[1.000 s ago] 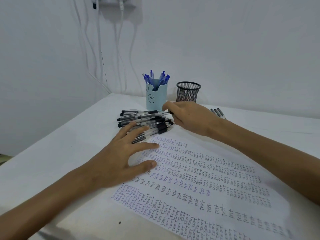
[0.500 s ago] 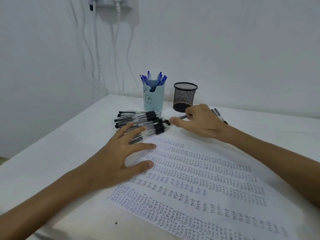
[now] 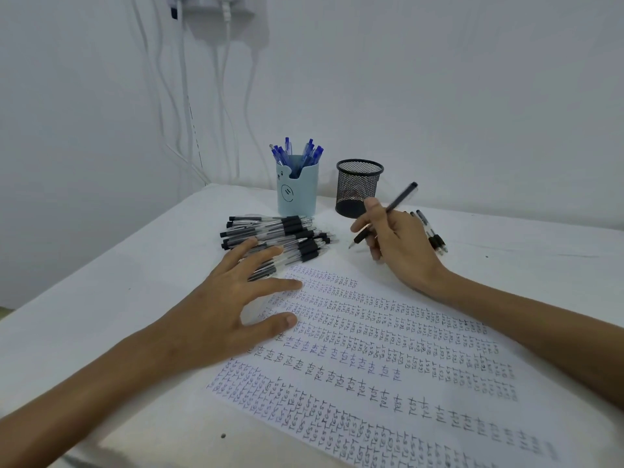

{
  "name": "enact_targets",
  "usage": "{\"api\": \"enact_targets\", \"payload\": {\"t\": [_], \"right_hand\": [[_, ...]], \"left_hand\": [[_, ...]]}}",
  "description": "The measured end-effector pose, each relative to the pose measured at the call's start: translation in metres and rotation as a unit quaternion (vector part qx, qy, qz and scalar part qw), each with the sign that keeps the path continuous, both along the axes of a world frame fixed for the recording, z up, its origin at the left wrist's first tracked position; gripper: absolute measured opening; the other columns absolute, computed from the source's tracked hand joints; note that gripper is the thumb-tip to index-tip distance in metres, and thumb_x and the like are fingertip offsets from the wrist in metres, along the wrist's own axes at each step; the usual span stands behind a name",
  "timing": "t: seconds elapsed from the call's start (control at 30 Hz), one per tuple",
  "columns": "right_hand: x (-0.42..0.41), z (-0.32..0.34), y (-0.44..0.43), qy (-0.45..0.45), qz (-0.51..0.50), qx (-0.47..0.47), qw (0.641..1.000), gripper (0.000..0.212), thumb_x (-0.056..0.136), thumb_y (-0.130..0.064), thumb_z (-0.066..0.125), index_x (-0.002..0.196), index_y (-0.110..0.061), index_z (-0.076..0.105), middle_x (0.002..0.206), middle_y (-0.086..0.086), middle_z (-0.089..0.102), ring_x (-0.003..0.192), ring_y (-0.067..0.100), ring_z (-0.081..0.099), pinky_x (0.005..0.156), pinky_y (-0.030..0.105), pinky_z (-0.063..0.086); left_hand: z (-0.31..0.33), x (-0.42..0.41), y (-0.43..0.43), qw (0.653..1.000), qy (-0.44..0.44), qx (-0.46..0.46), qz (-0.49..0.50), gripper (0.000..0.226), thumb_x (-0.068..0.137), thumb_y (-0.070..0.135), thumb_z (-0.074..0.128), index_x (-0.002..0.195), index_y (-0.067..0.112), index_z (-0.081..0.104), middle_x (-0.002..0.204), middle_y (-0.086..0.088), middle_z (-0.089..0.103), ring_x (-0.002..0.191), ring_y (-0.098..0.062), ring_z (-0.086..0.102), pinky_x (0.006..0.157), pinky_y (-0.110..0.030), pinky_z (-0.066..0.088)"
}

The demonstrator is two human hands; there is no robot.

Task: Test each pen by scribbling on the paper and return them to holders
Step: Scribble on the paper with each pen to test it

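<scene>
1. Where a white worktop meets a bare wall, a sheet of paper lies in front of a person. It is covered in rows of the small handwritten word "test". Everything below is placed relative to this paper.
2. On the paper's left edge rests the left hand. Its fingers are spread flat and released, grasping nothing, and seem to steady the sheet.
3. Just beyond the paper's far-left corner lies a loose pile of black pens. The left fingertips reach its near side.
4. Behind the paper, past that pile, stands a pale blue holder full of blue pens.
5. Also behind the paper, further right, stands a black mesh holder. No pens stick out of it.
6. Over the paper's far edge, the right hand grips one black pen in a writing hold, with the tip pointing down and off the sheet.
7. Beyond the paper, behind the right hand, lie a few more black pens.
8. Progress, as a judgement: the blue pens look tested and returned, while most black pens have yet to be scribbled with and put in a holder.
</scene>
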State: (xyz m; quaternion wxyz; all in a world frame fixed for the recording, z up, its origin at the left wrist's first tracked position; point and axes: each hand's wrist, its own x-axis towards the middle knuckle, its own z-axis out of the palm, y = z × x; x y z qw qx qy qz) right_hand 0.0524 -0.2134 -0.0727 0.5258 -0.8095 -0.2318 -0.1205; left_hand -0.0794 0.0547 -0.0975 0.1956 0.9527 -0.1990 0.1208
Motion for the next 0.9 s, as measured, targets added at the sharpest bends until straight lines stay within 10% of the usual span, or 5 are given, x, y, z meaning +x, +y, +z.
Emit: {"api": "enact_targets", "payload": {"t": [0.3, 0.9], "right_hand": [[-0.009, 0.000, -0.010, 0.125, 0.108, -0.016, 0.986, 0.011, 0.098, -0.013, 0.065, 0.095, -0.004, 0.072, 0.077, 0.015, 0.073, 0.057, 0.021, 0.063, 0.045, 0.028, 0.042], [-0.016, -0.002, -0.022, 0.098, 0.160, -0.069, 0.980, 0.015, 0.089, -0.003, 0.068, 0.075, -0.006, 0.069, 0.062, 0.015, 0.067, 0.058, 0.034, 0.053, 0.062, 0.034, 0.049]], "left_hand": [[0.001, -0.001, -0.001, 1.000, 0.006, 0.000, 0.004, 0.058, 0.088, 0.085, 0.040, 0.140, 0.060, 0.051, 0.166, 0.024, 0.021, 0.158, -0.003, -0.006, 0.126, -0.040, 0.020], [-0.001, 0.000, 0.000, 1.000, -0.010, 0.003, -0.003, 0.055, 0.091, 0.083, 0.042, 0.140, 0.061, 0.051, 0.167, 0.023, 0.022, 0.159, -0.006, -0.002, 0.125, -0.044, 0.025]]}}
